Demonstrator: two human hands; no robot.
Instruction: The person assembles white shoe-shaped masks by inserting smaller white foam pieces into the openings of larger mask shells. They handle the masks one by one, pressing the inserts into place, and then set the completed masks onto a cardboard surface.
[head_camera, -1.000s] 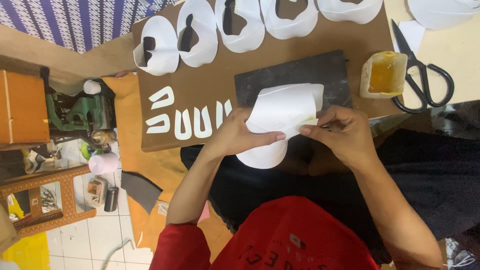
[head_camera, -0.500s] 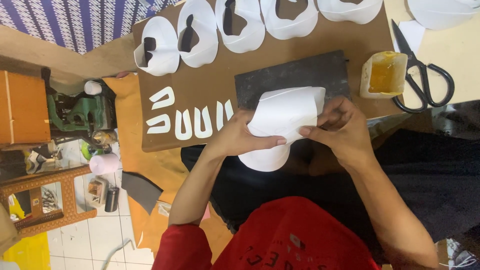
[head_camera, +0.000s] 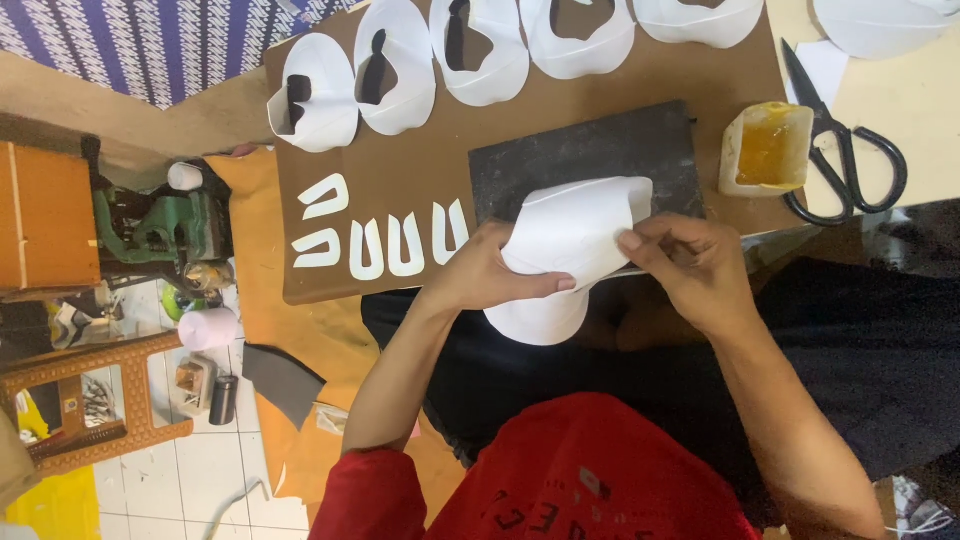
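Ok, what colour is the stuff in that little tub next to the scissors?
Amber yellow, inside a whitish plastic tub beside the black scissors; the head view shows it.

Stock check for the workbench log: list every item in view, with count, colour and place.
Curved white sheet piece: one, white, held in both hands over the slab.
Dark grey flat slab: one, centre of board.
Brown board: one, tabletop.
Large white cut-outs: about six, along the top edge.
Small white U-shaped strips: five, left of the slab.
Tub of yellow glue: one, right of the slab.
Black-handled scissors: one, far right.
Green machine: one, left.
Left hand: fingers on the sheet.
Right hand: fingers pinching the sheet's edge.
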